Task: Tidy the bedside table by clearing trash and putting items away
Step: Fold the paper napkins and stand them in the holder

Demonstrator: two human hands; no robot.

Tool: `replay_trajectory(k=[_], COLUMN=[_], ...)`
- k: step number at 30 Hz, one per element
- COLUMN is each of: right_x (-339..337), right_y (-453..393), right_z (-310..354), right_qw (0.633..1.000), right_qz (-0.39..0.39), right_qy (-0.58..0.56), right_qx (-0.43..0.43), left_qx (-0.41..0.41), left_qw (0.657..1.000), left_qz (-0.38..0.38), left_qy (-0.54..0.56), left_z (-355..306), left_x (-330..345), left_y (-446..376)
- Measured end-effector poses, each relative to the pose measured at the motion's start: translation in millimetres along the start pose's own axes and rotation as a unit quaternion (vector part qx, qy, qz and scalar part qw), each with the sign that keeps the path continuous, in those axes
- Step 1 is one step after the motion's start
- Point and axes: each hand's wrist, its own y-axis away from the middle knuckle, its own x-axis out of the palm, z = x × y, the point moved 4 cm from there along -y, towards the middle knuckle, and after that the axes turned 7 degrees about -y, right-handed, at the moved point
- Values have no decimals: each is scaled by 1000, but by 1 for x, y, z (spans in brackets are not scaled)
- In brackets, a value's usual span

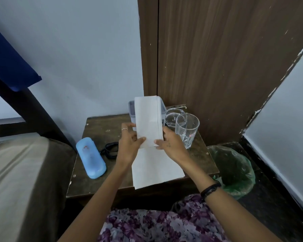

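**A:** What do the hands have?

**B:** A folded white paper (148, 119), held upright above the bedside table (98, 130); the left hand (129, 145) pinches its lower left edge between thumb and fingers, and the right hand (170, 143) pinches the lower right edge the same way; most of the fingers sit behind the sheet, so how they lie there I cannot tell.

**A:** And the second white sheet?

**B:** A larger white sheet (156, 172) lies flat on the table's near edge, just below the hands; its top is covered by the wrists and by the held paper, so whether the two are joined or separate I cannot tell.

**A:** What is behind the paper?

**B:** A grey box-like container (131, 109), mostly hidden; only its left rim and a sliver on the right show; what it holds is out of sight.

**A:** The rest of the table?

**B:** A light blue case (90, 157) lies closed at the left, near the front corner; just beside it is a dark looped thing (110, 150), partly behind the left wrist and too dim to name; at the right rear stands a clear drinking glass (187, 130), upright, with a second clear glass piece (174, 116) just behind it, its shape hard to read.

**A:** Off the table?

**B:** A bin with a green liner (234, 170) sits on the floor just right of the table; its near side is cut by the right forearm.
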Motion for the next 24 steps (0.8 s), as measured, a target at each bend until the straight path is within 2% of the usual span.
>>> replay_trajectory(k=[4,9,14,19,24], right_x=[-5,-15,-24,-29,-33], right_y=[-30,-86,-139,-182,-215], right_z=[25,51,62,56,41], right_qw=[999,996,987,986,988], right_qz=[-24,-43,-61,-76,-83], right_qy=[24,65,140,136,131], right_qx=[-29,-48,-55,-59,-14], left_qx=[74,144,151,138,135], left_qw=[996,981,966,975,980], left_qz=[-15,16,47,27,-2], left_qy=[-45,-129,-206,-169,-149], left_z=[-20,-44,-48,-33,-15], left_x=[-8,-19,-10,2,13], left_y=[-25,-77,-130,-169,-190])
